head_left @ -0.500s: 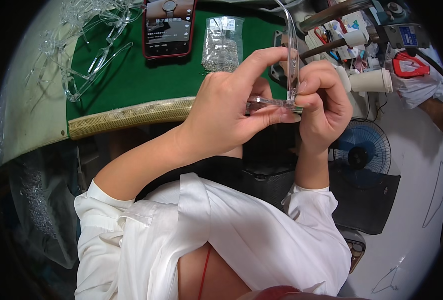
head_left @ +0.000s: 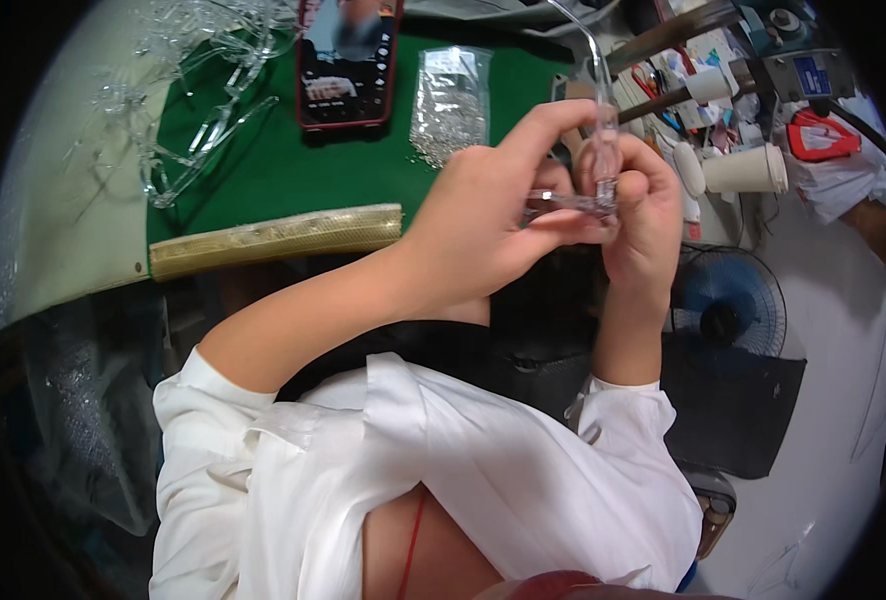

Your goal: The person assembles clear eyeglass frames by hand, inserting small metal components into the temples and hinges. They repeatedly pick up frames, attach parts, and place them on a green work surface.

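A clear plastic eyeglass frame (head_left: pixel 565 203) is held in front of me above the table's near edge, one temple sticking up and away. My left hand (head_left: pixel 475 222) is closed on the front part, thumb beneath and index finger stretched to the temple. Beside it, my right hand (head_left: pixel 645 210) pinches the corner where temple and front meet, thumb and bent fingers pressed there. Whether a small part sits between those fingertips is hidden. A clear bag (head_left: pixel 450 100) of tiny metallic pieces lies beyond my hands, some pieces spilled at its lower edge.
Several clear eyeglass frames (head_left: pixel 198 150) lie heaped at the left of the green mat (head_left: pixel 343 170). A phone (head_left: pixel 346 75) with a red case shows a video. A metal machine (head_left: pixel 783 50), a white cup (head_left: pixel 748 170) and a fan (head_left: pixel 728 305) are to the right.
My right hand's fingers have shifted around the hinge corner, the thumb now upright against it. Both hands and the eyeglass frame sit slightly further right in view. The phone's picture has changed.
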`<state>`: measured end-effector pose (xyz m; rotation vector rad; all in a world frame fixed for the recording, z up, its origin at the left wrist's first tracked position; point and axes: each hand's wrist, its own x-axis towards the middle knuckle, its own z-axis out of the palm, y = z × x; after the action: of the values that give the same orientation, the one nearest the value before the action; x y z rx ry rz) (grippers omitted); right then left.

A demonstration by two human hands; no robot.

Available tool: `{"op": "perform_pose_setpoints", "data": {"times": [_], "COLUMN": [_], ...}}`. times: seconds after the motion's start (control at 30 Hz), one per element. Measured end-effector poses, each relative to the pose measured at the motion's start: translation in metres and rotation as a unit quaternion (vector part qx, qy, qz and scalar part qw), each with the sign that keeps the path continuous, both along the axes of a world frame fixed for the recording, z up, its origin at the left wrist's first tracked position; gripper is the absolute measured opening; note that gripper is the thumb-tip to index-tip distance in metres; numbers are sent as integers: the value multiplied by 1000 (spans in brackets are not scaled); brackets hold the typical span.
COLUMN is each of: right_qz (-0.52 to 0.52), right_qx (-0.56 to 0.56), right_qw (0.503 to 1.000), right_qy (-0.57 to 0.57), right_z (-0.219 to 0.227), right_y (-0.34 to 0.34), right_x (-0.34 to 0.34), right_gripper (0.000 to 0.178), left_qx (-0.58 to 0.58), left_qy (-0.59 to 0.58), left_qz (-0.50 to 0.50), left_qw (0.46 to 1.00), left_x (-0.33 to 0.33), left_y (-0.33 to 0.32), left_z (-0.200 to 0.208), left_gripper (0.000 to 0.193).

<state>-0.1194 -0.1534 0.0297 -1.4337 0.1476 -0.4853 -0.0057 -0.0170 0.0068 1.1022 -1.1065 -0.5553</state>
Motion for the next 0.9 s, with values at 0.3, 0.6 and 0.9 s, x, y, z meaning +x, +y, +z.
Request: {"op": "perform_pose_setpoints", "data": {"times": [0.3,0.6,0.9], "right_qz": [-151,-225,-269], "right_qx": [-80,-60,-80], "right_qw": [980,972,957], "right_qy": [-98,-42,-79], "right_z": [5,16,28], "right_y": [-37,-101,-127], "right_x": [-9,-7,-9], "right_gripper": [33,27,14], "left_qx": [-64,-94,-91], "left_qy": [-69,-48,-39], "left_qz": [49,51,37], "left_qw": [994,993,994], "left_x": [-1,-11,-16], "left_y": [-73,-134,-167], "left_z": [-4,-12,8], "left_gripper": [47,12,7]}}
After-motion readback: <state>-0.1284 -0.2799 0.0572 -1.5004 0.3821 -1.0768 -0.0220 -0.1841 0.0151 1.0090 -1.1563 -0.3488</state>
